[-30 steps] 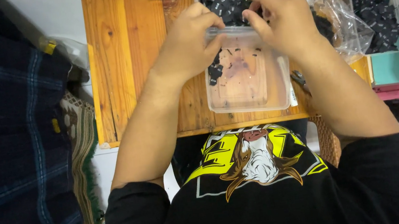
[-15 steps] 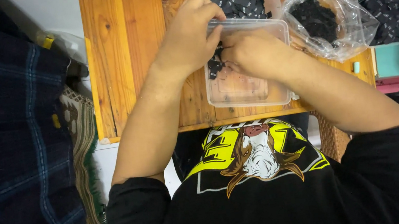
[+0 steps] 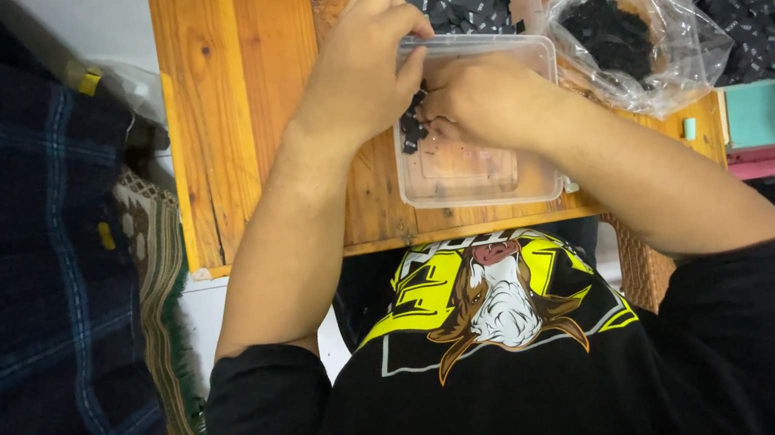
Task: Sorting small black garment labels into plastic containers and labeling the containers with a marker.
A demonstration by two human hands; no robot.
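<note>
My right hand [image 3: 482, 98] has dropped from the far rim into the clear tub [image 3: 482, 169] at the desk's near edge, fingers closed among black pieces [image 3: 412, 128]; left hand [image 3: 361, 65] pinches the rim.

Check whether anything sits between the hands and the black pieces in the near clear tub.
Nothing visible does. Both the left hand and right hand are already inside the open tub, at the black pieces; no lid covers it.
</note>
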